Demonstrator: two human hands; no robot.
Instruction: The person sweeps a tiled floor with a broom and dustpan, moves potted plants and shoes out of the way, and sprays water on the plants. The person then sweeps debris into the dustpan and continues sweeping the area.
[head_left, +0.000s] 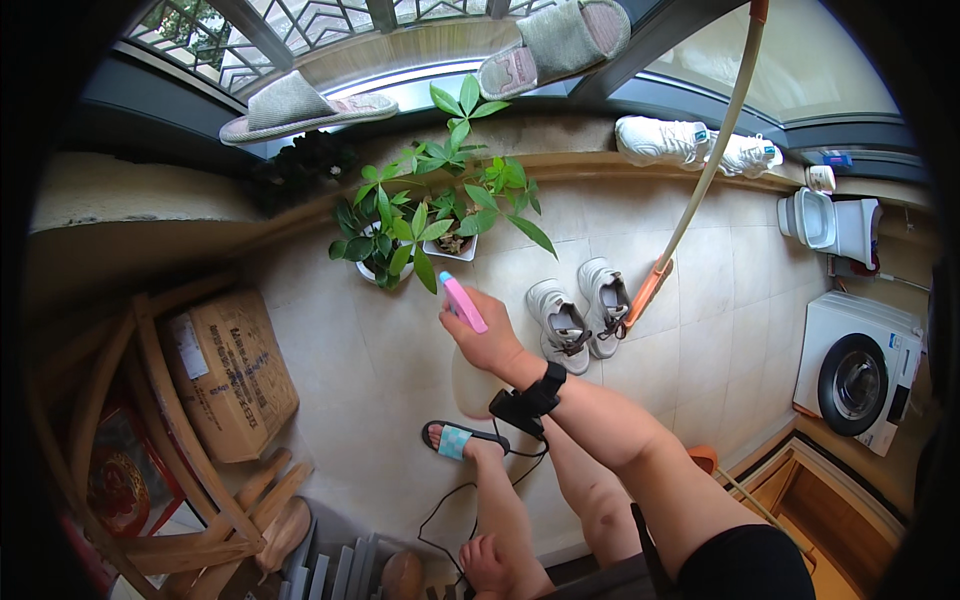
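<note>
In the head view my right hand (484, 330) grips a spray bottle by its pink trigger head (465, 301), whose blue nozzle points up and left. The clear bottle body (474, 382) hangs below the hand, partly hidden by it. Just beyond the nozzle stand potted green plants: one in a round white pot (385, 268), another in a square white pot (459, 246). Long green leaves (424, 266) come close to the nozzle. My left hand (484, 562) rests low by my leg, its fingers curled, with nothing visible in it. A black strap device with a cable sits on my right wrist.
Grey sneakers (559, 324) and an orange-headed broom (649, 292) are right of the plants. Slippers (307, 112) and white shoes (664, 141) line the ledge. A cardboard box (232, 375) and wooden frame (191, 427) stand left, a washing machine (859, 371) right. A cable trails beside my sandalled foot.
</note>
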